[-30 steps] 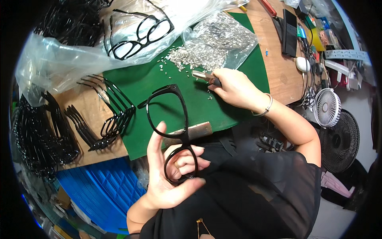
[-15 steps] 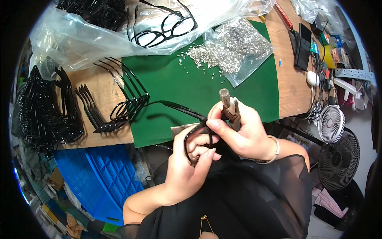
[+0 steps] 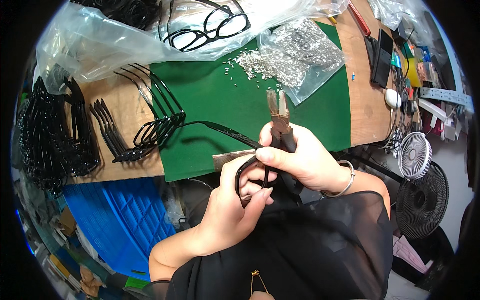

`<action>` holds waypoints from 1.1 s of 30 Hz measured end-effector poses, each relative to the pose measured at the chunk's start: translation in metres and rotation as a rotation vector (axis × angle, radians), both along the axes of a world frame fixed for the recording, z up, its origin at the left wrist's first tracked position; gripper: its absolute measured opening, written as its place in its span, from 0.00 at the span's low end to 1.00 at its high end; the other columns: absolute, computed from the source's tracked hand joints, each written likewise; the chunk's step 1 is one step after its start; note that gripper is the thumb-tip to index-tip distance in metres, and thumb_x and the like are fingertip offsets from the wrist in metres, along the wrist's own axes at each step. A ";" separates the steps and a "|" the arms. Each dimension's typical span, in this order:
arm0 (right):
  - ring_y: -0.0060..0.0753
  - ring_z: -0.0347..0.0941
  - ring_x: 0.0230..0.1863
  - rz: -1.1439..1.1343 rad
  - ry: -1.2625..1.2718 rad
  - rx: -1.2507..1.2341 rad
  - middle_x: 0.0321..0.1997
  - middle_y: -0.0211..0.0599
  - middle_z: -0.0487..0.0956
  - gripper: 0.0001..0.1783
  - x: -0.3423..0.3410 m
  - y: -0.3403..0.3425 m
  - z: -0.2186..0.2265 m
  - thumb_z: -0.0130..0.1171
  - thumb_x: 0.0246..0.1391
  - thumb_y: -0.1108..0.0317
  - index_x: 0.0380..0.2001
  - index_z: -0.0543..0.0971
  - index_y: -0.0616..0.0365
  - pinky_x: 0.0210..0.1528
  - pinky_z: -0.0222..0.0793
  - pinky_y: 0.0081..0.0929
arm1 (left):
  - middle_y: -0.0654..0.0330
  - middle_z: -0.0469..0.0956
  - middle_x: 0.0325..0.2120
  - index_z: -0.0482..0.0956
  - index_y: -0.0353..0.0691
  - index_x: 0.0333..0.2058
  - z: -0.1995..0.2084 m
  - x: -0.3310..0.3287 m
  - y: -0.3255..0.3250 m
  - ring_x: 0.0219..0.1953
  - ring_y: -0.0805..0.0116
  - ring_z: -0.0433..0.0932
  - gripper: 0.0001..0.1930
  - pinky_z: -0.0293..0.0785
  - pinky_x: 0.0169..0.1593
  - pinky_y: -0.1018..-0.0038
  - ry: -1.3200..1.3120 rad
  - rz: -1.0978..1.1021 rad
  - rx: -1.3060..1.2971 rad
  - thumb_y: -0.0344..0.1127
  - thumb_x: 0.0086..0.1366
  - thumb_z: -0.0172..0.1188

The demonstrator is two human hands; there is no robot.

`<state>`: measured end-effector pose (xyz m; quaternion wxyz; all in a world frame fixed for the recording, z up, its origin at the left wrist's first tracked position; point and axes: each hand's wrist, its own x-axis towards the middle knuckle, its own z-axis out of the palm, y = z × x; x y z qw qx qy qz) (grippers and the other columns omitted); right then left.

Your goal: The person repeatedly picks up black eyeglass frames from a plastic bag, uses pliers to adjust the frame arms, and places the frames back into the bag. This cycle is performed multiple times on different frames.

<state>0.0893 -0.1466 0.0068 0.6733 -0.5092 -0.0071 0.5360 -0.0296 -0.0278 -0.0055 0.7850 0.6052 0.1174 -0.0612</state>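
I see the right hand (image 3: pixel 312 161), clutching pliers (image 3: pixel 281 125), has left the metal bits (image 3: pixel 251 64) to pinch black eyeglasses (image 3: pixel 244 140) at frame centre; the left hand (image 3: pixel 224 212) grasps them too, so both work together

The wide fisheye head view looks down from close above the left hand (image 3: pixel 231 209) and right hand (image 3: pixel 314 162).
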 end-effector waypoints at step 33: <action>0.37 0.67 0.26 0.570 -1.395 0.144 0.21 0.34 0.68 0.11 0.009 -0.011 -0.021 0.60 0.37 0.70 0.21 0.67 0.57 0.28 0.64 0.30 | 0.52 0.75 0.27 0.70 0.29 0.37 0.026 -0.024 0.020 0.24 0.60 0.76 0.14 0.72 0.27 0.75 -0.088 -0.189 0.583 0.18 0.49 0.57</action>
